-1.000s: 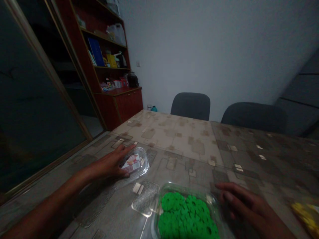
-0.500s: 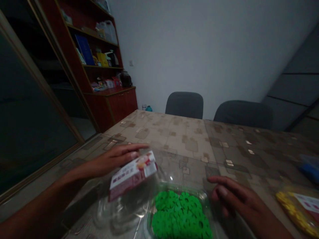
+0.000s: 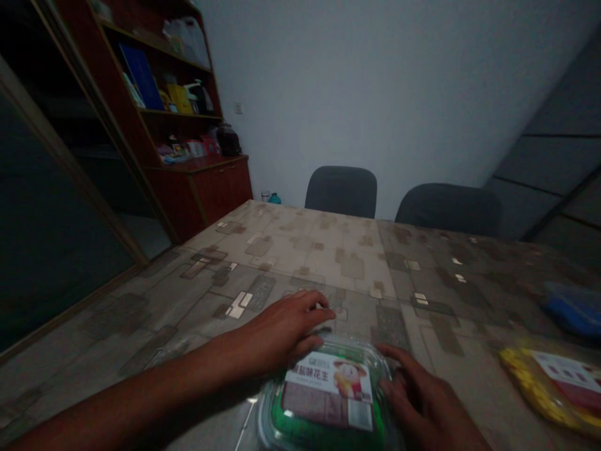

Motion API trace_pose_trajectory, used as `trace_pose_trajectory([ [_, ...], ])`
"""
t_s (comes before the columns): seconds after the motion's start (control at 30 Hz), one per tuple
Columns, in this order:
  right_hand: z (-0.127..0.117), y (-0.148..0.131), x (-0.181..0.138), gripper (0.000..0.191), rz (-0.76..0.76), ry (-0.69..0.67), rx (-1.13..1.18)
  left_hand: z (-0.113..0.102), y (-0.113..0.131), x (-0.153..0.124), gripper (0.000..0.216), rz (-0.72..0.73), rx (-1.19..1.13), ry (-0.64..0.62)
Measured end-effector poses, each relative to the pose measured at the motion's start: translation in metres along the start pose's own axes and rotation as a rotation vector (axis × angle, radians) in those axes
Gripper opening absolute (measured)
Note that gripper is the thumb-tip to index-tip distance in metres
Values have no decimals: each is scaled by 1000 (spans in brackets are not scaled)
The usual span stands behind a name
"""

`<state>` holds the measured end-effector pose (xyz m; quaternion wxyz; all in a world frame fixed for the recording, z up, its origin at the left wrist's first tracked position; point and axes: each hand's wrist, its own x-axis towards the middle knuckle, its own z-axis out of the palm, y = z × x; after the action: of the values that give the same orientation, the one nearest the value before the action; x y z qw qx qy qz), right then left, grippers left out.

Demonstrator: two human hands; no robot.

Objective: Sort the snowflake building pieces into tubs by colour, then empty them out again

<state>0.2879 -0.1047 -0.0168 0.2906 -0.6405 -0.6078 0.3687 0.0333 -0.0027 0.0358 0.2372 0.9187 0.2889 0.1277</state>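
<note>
In the head view, a clear plastic container stands on the table in front of me. Green pieces show through its lid, which lies over the top with a white and maroon label facing up. My left hand reaches across the lid's far left corner; its thumb is near the rim and its fingers are apart. My right hand grips the container's right side, thumb on the lid's edge and index finger at the far corner. The other right fingers are mostly hidden.
To the right sits a similar container of yellow pieces, with a blue one behind it. A patterned cover lies over the table. Two grey chairs stand at the far side, and a red shelf cabinet at the left.
The lid, tilted up at the left beneath my left hand, has come down over the green pieces. My left hand moved right, and my right hand closed in on the container's side.
</note>
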Motion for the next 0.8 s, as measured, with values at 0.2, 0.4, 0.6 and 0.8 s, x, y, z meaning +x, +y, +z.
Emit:
trace_pose_trajectory([
  [0.2, 13, 10, -4, 43, 32, 45, 137, 21, -20, -48, 31, -394, -295, 286],
  [0.4, 24, 16, -3, 53, 99, -23, 315, 50, -24, -54, 38, -622, -1092, 304],
  [0.6, 32, 17, -2, 63, 179, -18, 525, 56, -21, -52, 37, -662, -1288, 419],
  [0.8, 25, 12, 0, 62, 251, -57, 614, 52, -15, -52, 36, -690, -1345, 449],
])
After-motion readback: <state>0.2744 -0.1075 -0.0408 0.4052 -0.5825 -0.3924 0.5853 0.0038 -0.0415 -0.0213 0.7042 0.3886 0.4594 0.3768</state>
